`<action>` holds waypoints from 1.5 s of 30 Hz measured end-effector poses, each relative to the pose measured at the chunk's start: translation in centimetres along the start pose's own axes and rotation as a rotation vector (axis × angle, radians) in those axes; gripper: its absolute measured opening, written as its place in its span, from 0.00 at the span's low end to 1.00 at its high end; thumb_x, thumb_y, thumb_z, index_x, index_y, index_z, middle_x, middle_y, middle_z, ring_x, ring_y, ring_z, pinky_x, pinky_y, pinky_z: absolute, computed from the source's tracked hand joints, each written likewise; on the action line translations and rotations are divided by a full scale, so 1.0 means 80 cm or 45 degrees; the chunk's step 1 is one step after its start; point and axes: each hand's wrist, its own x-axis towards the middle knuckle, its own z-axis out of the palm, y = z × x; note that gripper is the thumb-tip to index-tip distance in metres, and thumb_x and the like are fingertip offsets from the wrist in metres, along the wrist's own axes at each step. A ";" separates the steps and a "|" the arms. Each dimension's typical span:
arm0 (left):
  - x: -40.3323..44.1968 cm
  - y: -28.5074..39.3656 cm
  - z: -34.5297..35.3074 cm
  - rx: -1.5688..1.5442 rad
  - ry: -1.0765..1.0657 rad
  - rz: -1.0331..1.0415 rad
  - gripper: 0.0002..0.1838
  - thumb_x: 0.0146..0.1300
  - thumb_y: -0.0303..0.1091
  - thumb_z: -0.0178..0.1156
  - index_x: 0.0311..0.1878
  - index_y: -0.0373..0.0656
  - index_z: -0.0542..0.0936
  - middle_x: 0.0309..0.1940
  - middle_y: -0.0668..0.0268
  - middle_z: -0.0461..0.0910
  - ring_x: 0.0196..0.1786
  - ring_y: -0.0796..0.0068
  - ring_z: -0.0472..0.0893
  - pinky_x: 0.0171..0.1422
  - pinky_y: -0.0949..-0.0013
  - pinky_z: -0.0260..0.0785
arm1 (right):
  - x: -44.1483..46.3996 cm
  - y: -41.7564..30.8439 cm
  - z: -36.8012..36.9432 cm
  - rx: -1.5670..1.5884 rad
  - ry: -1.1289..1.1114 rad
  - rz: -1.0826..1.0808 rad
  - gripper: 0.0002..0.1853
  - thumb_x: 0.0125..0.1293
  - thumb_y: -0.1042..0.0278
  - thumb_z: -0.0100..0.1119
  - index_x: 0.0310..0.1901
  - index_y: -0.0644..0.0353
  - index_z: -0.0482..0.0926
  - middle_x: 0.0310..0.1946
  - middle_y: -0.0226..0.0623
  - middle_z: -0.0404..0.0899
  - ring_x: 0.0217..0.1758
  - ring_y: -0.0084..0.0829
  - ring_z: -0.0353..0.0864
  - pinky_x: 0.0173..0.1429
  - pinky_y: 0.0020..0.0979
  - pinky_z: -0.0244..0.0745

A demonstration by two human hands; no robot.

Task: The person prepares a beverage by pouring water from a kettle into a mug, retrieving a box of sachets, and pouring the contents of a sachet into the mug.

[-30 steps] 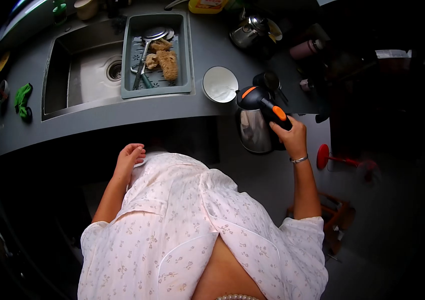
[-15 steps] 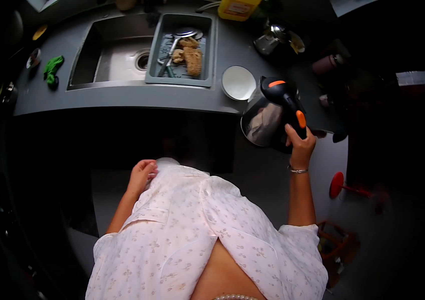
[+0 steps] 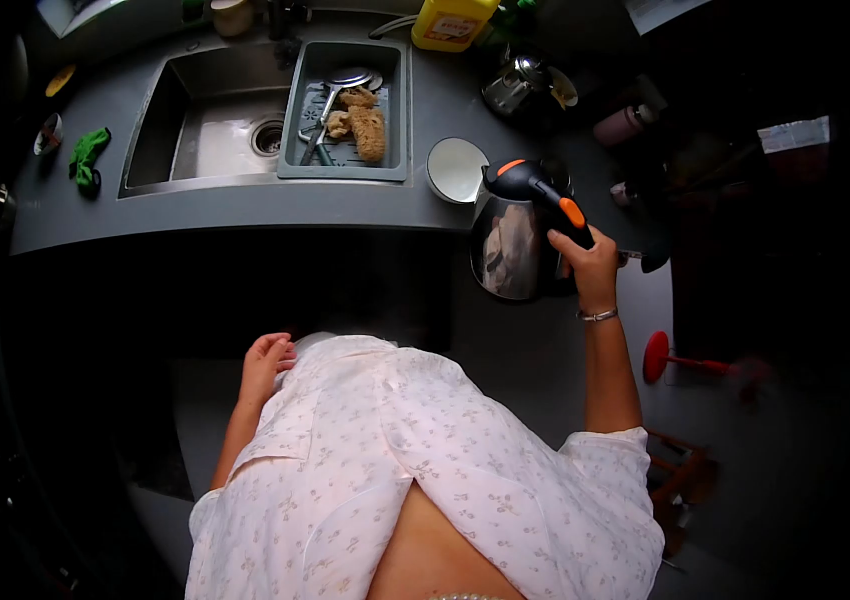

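Note:
My right hand [image 3: 590,265] is wrapped around the black and orange handle of a shiny metal electric kettle [image 3: 510,245]. The kettle is at the counter's front edge, its spout close to the rim of a white bowl [image 3: 455,172]. Whether any water is leaving the spout cannot be made out. My left hand [image 3: 267,362] is low beside the patterned shirt [image 3: 345,430], fingers loosely bent and holding nothing visible.
Left of the bowl, a grey tray [image 3: 400,110] with a sponge and utensils sits over the edge of the sink [image 3: 215,140]. A green cloth [image 3: 88,158] lies farther left. Behind are a yellow jug [image 3: 450,22] and a metal pot [image 3: 515,85].
The kettle has shifted slightly left and its spout is nearer the bowl's rim, still in my right hand. The whole view has moved a little. My left hand stays beside the shirt.

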 end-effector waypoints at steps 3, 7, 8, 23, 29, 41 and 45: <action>0.003 0.001 -0.013 0.040 0.041 0.014 0.13 0.67 0.37 0.58 0.49 0.39 0.77 0.38 0.65 0.80 0.37 0.79 0.79 0.41 0.76 0.73 | 0.011 -0.001 0.001 -0.093 -0.057 0.021 0.13 0.56 0.64 0.69 0.25 0.63 0.77 0.12 0.23 0.69 0.13 0.15 0.66 0.18 0.20 0.58; 0.000 0.004 -0.014 0.019 0.097 0.000 0.12 0.68 0.36 0.56 0.49 0.40 0.77 0.37 0.66 0.80 0.36 0.78 0.80 0.39 0.76 0.74 | 0.026 -0.002 0.002 -0.352 -0.117 0.070 0.13 0.54 0.63 0.70 0.26 0.65 0.79 0.13 0.25 0.71 0.13 0.17 0.68 0.19 0.21 0.61; 0.001 -0.001 -0.017 0.011 0.076 -0.015 0.12 0.68 0.36 0.56 0.50 0.40 0.77 0.38 0.66 0.80 0.36 0.78 0.80 0.39 0.77 0.74 | 0.027 0.000 0.003 -0.408 -0.120 0.061 0.14 0.53 0.62 0.70 0.26 0.66 0.79 0.12 0.26 0.71 0.13 0.18 0.70 0.19 0.23 0.62; 0.000 -0.022 0.013 0.047 0.039 -0.008 0.13 0.68 0.37 0.56 0.49 0.38 0.77 0.38 0.65 0.79 0.37 0.78 0.79 0.40 0.76 0.73 | 0.035 0.023 -0.007 -0.467 -0.079 -0.063 0.16 0.53 0.60 0.69 0.25 0.66 0.79 0.12 0.31 0.73 0.14 0.22 0.73 0.21 0.26 0.65; -0.004 -0.052 0.025 0.110 0.097 -0.045 0.12 0.67 0.37 0.58 0.47 0.39 0.79 0.36 0.65 0.80 0.35 0.78 0.79 0.37 0.75 0.74 | 0.015 0.027 -0.003 -0.062 0.003 0.012 0.12 0.56 0.64 0.69 0.35 0.64 0.81 0.16 0.22 0.71 0.14 0.16 0.67 0.18 0.22 0.57; -0.037 0.060 -0.020 0.080 -0.072 0.236 0.11 0.67 0.38 0.58 0.39 0.38 0.82 0.35 0.65 0.83 0.38 0.79 0.80 0.47 0.74 0.74 | -0.055 -0.078 0.059 0.361 -0.109 -0.171 0.09 0.57 0.71 0.62 0.37 0.65 0.78 0.17 0.25 0.70 0.15 0.18 0.64 0.21 0.21 0.56; -0.052 0.075 -0.066 0.000 -0.123 0.320 0.12 0.68 0.38 0.59 0.37 0.38 0.82 0.33 0.66 0.82 0.37 0.80 0.79 0.46 0.75 0.73 | -0.070 -0.129 0.130 0.382 -0.261 -0.297 0.07 0.56 0.71 0.63 0.34 0.64 0.76 0.18 0.28 0.71 0.16 0.17 0.66 0.23 0.20 0.60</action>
